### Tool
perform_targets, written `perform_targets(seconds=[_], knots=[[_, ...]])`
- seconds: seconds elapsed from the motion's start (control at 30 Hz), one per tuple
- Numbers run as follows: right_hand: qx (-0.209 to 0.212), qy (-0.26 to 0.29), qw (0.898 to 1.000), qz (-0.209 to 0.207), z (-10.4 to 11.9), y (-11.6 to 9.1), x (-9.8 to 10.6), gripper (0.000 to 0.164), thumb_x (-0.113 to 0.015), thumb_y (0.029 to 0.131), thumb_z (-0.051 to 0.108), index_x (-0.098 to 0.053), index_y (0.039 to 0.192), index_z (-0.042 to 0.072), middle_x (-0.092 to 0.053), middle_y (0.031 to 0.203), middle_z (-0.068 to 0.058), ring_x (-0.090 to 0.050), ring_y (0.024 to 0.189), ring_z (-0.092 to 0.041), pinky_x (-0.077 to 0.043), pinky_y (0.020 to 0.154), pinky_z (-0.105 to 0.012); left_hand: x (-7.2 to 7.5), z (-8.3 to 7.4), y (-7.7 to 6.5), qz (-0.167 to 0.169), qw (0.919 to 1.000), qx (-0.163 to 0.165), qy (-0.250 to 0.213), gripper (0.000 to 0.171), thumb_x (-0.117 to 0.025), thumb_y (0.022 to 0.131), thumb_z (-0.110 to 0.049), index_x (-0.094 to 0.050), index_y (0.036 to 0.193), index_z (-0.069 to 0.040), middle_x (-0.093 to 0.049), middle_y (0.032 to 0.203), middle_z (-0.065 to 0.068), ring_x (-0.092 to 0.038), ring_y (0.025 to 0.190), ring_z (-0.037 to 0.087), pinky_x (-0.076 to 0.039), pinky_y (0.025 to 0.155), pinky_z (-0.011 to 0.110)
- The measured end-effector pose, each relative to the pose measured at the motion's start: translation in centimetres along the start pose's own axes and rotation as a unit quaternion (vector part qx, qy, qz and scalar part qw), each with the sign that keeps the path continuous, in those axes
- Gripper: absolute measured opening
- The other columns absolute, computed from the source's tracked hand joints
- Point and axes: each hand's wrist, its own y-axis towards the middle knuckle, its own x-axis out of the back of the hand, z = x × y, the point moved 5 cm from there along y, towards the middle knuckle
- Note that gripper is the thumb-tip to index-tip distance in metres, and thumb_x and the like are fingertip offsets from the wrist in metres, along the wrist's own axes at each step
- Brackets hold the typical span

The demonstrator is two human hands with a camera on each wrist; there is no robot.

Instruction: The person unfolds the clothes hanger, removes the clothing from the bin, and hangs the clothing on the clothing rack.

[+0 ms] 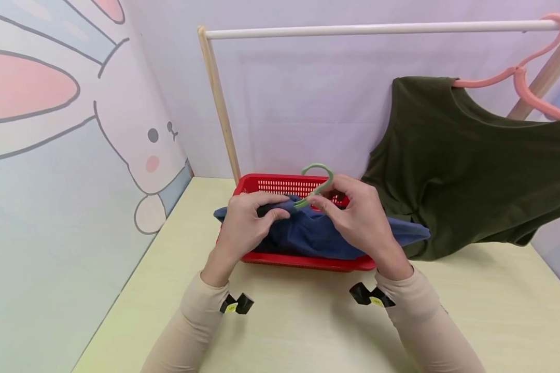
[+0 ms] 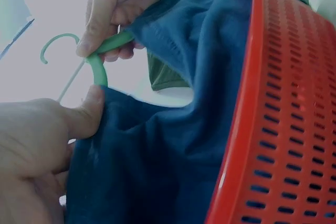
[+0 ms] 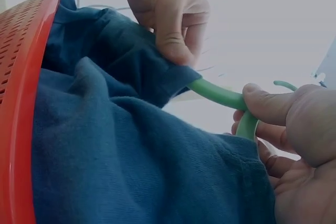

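Observation:
A blue garment [image 1: 317, 234] drapes over a green hanger [image 1: 323, 186], its two ends reaching past both sides of the red basket [image 1: 303, 261]. My left hand [image 1: 249, 220] pinches the cloth at the left shoulder between thumb and fingers. Close to the hook, my right hand [image 1: 357, 213] grips the hanger at its neck. In the left wrist view the hanger's hook [image 2: 59, 39] stands free of the cloth, and its two arms run under the garment's shoulders. The right wrist view shows the right thumb [image 3: 268, 103] pressing on the hanger where the arms meet.
A dark green sleeveless top [image 1: 476, 171] hangs on a pink hanger [image 1: 518, 70] at the right of a white rail [image 1: 354, 30]. A wooden post [image 1: 221, 106] holds the rail's left end behind the basket. Everything stands on a pale wooden table [image 1: 298, 321] beside a wall with a rabbit picture.

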Motion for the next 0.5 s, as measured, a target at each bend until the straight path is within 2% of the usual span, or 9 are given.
perform_targets(seconds=[0.13, 0.3, 0.43, 0.5], knots=[[0.000, -0.013, 1.000, 0.020, 0.1, 0.0, 0.4, 0.022, -0.094, 0.092, 0.020, -0.079, 0.109, 0.016, -0.076, 0.098, 0.007, -0.064, 0.081, -0.013, -0.056, 0.070, -0.031, 0.3, 0.2, 0.1, 0.009, 0.9999, 0.002, 0.010, 0.021, -0.092, 0.093, -0.013, -0.087, 0.112, -0.007, -0.085, 0.109, 0.008, -0.079, 0.100, 0.022, -0.065, 0.088, 0.039], [-0.009, -0.065, 0.997, 0.045, -0.2, -0.1, 2.8, 0.044, -0.097, 0.089, 0.027, -0.080, 0.129, 0.019, -0.080, 0.116, 0.004, -0.072, 0.100, -0.013, -0.058, 0.088, -0.026, 1.3, 0.7, 0.2, -0.016, 0.9997, 0.012, 0.012, 0.022, -0.091, 0.093, -0.011, -0.087, 0.114, -0.005, -0.085, 0.108, 0.008, -0.078, 0.095, 0.020, -0.063, 0.082, 0.033], [-0.016, -0.099, 0.993, 0.061, -0.9, -0.4, 5.5, 0.032, -0.095, 0.092, 0.030, -0.085, 0.121, 0.024, -0.081, 0.110, 0.007, -0.070, 0.095, -0.009, -0.053, 0.086, -0.017, 2.5, 1.1, 0.2, -0.048, 0.9987, 0.013, 0.011, 0.019, -0.091, 0.093, -0.010, -0.087, 0.112, -0.006, -0.085, 0.105, 0.007, -0.076, 0.085, 0.018, -0.057, 0.073, 0.024], [-0.021, -0.101, 0.993, 0.063, -1.3, -0.5, 6.7, 0.025, -0.095, 0.092, 0.028, -0.087, 0.115, 0.026, -0.081, 0.103, 0.008, -0.068, 0.090, -0.007, -0.052, 0.083, -0.014, 3.0, 1.2, 0.2, -0.063, 0.9979, 0.013, 0.009, 0.018, -0.091, 0.093, -0.010, -0.087, 0.110, -0.006, -0.085, 0.103, 0.007, -0.077, 0.084, 0.018, -0.056, 0.074, 0.020]])
